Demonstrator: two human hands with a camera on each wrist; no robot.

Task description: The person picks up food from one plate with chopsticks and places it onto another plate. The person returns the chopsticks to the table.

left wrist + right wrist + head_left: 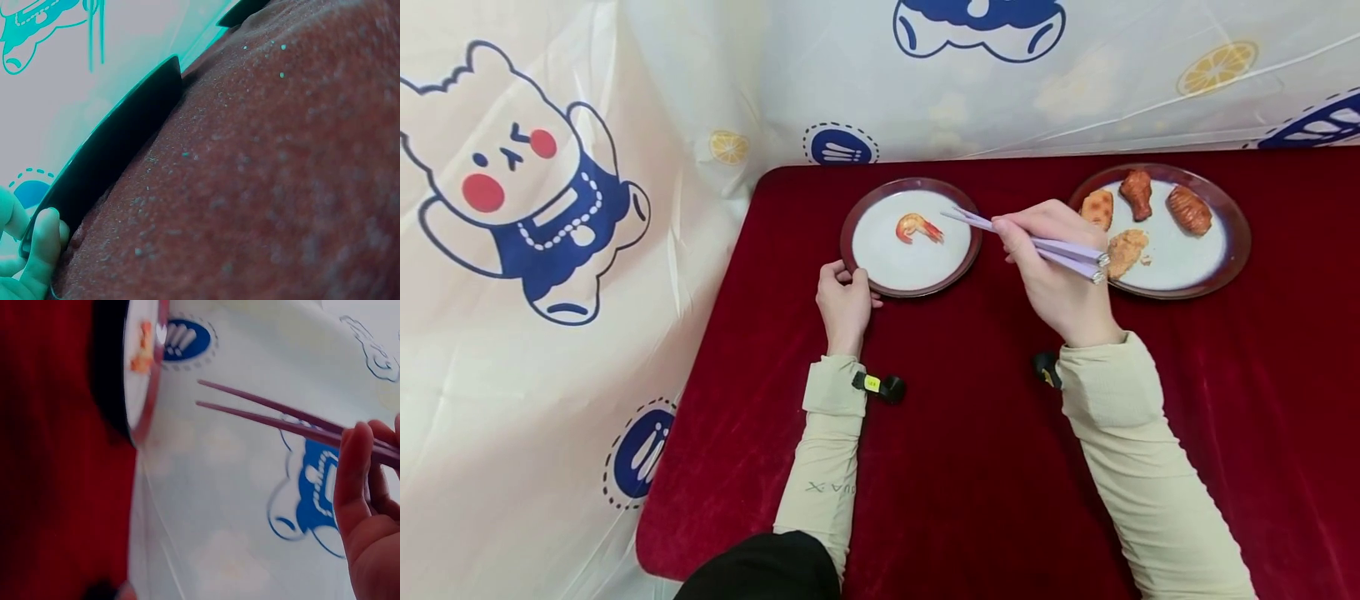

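My left hand (844,307) grips the lower left rim of a small brown-rimmed plate (880,262), thumb on top. In the left wrist view, the thumb (44,240) and fingers pinch the edge of the dark plate (125,131). One cooked shrimp (917,227) lies on it. With my right hand (1060,296) I hold a pair of lilac chopsticks (972,218). Their tips hover over the plate's right side, apart from the shrimp. The right wrist view shows the chopsticks (262,412) slightly parted, nothing between them.
Right of my right hand stands a larger brown-rimmed plate (1183,262). It bears a drumstick (1137,194), a browned wing-like piece (1189,210), a golden piece (1097,207) and a crumbly breaded piece (1126,250). A red cloth (955,467) covers the table; a printed curtain (685,275) hangs behind and left.
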